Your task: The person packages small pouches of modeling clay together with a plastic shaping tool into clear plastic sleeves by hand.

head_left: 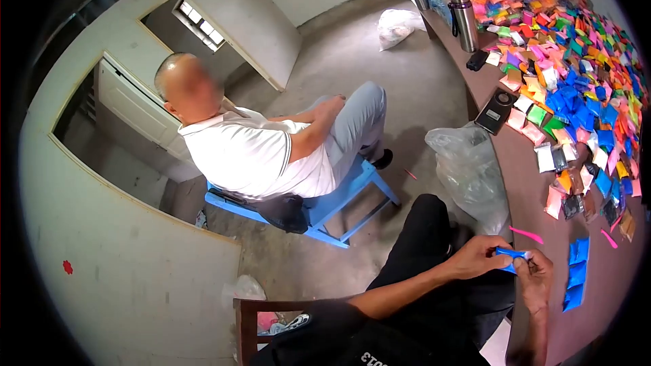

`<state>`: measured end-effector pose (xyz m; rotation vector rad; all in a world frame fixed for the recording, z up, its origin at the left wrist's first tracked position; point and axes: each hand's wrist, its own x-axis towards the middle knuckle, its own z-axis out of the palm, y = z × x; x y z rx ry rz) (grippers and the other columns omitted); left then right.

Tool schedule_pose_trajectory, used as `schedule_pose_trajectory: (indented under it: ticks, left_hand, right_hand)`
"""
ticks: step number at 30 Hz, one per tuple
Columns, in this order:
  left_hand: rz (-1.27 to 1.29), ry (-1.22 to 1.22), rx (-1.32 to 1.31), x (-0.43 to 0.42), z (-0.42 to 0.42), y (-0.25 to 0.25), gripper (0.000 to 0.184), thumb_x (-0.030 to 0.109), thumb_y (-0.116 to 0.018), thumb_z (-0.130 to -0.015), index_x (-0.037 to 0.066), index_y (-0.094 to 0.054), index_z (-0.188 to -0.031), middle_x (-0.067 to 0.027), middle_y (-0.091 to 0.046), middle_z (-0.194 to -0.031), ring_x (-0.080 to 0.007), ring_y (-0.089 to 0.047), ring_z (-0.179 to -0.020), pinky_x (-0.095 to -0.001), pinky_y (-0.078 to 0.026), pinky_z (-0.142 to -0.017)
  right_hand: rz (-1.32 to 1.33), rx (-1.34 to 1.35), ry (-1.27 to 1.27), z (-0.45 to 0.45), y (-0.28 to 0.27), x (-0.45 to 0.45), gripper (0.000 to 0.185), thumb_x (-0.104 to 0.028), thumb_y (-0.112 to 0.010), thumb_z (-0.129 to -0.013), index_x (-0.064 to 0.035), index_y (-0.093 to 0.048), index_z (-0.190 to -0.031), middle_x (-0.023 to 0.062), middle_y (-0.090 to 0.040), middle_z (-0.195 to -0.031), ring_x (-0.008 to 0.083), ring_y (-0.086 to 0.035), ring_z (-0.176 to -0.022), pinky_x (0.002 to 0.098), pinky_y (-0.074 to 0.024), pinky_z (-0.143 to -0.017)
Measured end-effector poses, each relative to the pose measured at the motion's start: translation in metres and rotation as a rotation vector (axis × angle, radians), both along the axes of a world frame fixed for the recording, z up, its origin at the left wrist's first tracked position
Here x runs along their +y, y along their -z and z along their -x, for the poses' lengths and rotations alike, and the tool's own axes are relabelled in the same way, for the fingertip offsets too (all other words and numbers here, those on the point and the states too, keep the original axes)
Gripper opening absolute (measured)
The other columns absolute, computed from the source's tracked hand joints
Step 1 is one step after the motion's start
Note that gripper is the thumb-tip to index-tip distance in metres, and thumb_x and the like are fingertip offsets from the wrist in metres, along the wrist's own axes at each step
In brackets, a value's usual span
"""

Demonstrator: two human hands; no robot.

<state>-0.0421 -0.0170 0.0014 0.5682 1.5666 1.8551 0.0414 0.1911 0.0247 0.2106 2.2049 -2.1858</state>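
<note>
Both my hands meet at the table's near edge, around a small blue packet (513, 253). My left hand (472, 257) pinches its left end, and my right hand (534, 272) grips the other end, fingers curled. Parts of the packet are hidden behind the fingers. On the brown table (542, 329), just right of my right hand, lies a strip of joined blue packets (576, 276). Pink plastic tools lie near my hands, one (527, 234) above them and another (609, 238) beyond the strip.
A large pile of colourful packets (576, 88) covers the table's far part, beside a steel flask (464, 22) and a black device (497, 110). A clear plastic bag (468, 173) stands by the table. At left, a person (237, 152) sits on a blue stool (339, 211).
</note>
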Motion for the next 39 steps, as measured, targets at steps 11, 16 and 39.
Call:
schedule_pose_trajectory:
  ticks: [11,16,39]
  left_hand:
    - [0.033,-0.117,-0.066,-0.019,-0.029,-0.011,0.026,0.021,-0.072,-0.104,0.000,-0.070,-0.119,-0.0023,-0.071,-0.104,-0.0086,-0.063,-0.097,-0.0256,-0.051,-0.088]
    - [0.195,-0.173,-0.021,-0.019,-0.040,-0.018,0.030,0.027,-0.072,-0.105,0.000,-0.072,-0.118,-0.0013,-0.070,-0.101,-0.0079,-0.062,-0.098,-0.0257,-0.050,-0.089]
    - [0.162,-0.400,0.064,-0.007,-0.060,-0.024,0.021,0.019,-0.071,-0.104,-0.001,-0.072,-0.111,-0.0003,-0.069,-0.098,-0.0077,-0.062,-0.092,-0.0262,-0.052,-0.083]
  right_hand:
    - [-0.032,0.161,-0.007,-0.007,0.026,-0.022,0.015,-0.011,-0.065,-0.104,0.0012,-0.068,-0.113,0.0041,-0.065,-0.089,0.0077,-0.059,-0.065,0.0225,-0.0456,-0.055]
    - [-0.101,0.145,-0.016,-0.008,0.008,-0.023,0.014,-0.008,-0.072,-0.099,0.0037,-0.071,-0.107,0.0081,-0.066,-0.090,0.0119,-0.062,-0.063,0.0255,-0.0491,-0.057]
    - [-0.060,0.104,-0.003,-0.015,0.005,-0.024,0.018,-0.017,-0.076,-0.095,-0.0015,-0.071,-0.102,0.0055,-0.070,-0.073,0.0145,-0.070,-0.065,0.0290,-0.0553,-0.062]
